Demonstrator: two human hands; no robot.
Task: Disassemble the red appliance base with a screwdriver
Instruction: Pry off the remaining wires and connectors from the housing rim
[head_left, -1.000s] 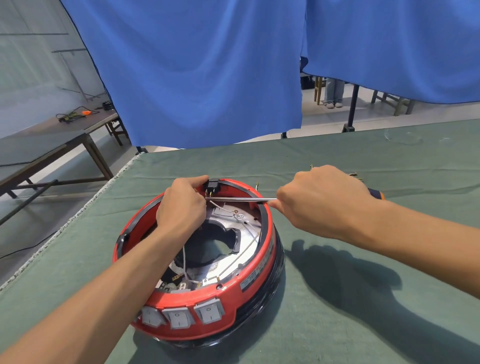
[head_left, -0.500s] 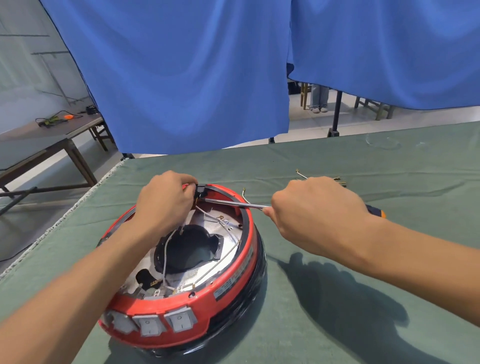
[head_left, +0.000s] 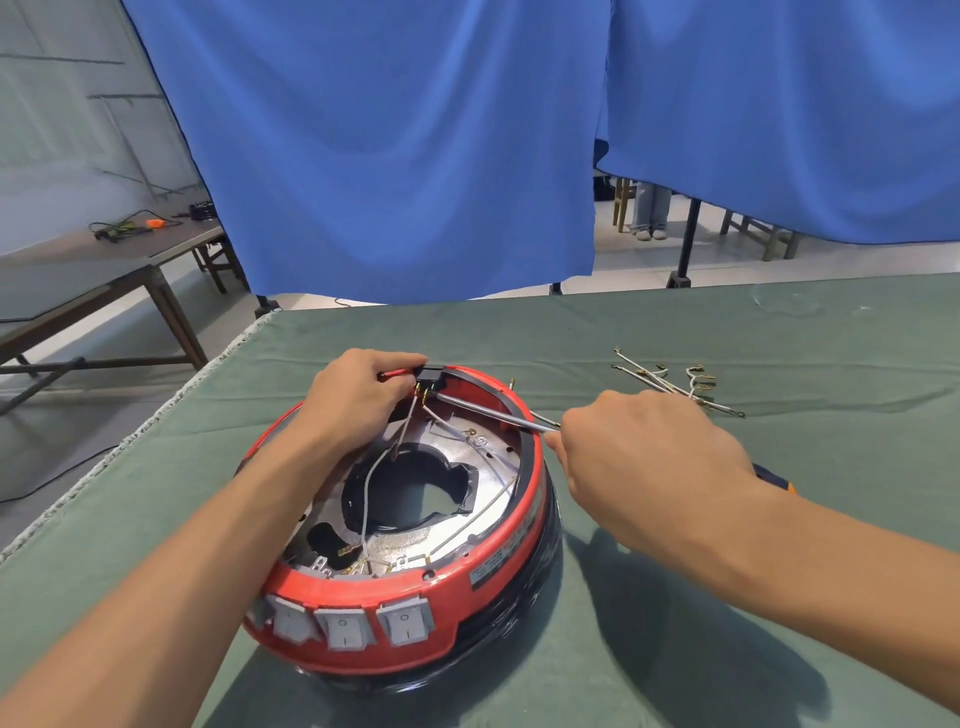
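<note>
The red appliance base lies upside down on the green table cover, its silver inner plate, white wires and three grey rocker switches exposed. My left hand grips the far rim beside a small black connector. My right hand holds the screwdriver; its metal shaft crosses the rim and the tip sits just below the connector. The orange and dark handle end shows behind my wrist.
Several loose white wires with brass terminals lie on the cover to the right of the base. The green table edge runs along the left. A blue curtain hangs behind; a dark wooden table stands far left.
The view has shifted, and the loose wires on the right now show. The screwdriver shaft has tilted, its tip now lower against the connector. My left hand stays on the far rim.
</note>
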